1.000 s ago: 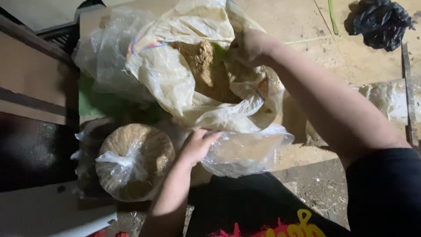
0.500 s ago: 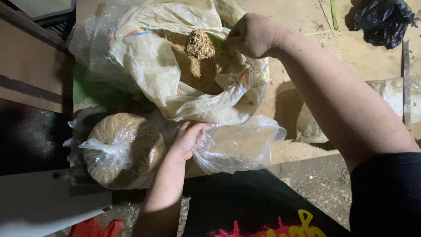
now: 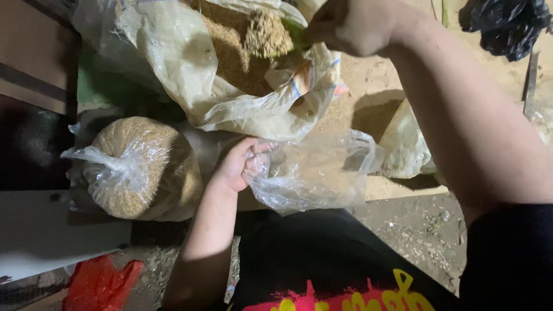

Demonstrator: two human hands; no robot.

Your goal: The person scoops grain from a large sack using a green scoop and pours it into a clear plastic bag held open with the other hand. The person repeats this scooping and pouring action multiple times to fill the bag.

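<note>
Two hands | left hand still grips empty clear plastic bag | right hand has lifted, fisted, contents unclear, above open woven sack of brown husk

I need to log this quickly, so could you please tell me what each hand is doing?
Left hand: closed on the rim of the empty clear plastic bag.
Right hand: closed; its contents cannot be told.

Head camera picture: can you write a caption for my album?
Left hand holds an empty clear bag open; right hand lifts brown grain from a big sack.
</note>
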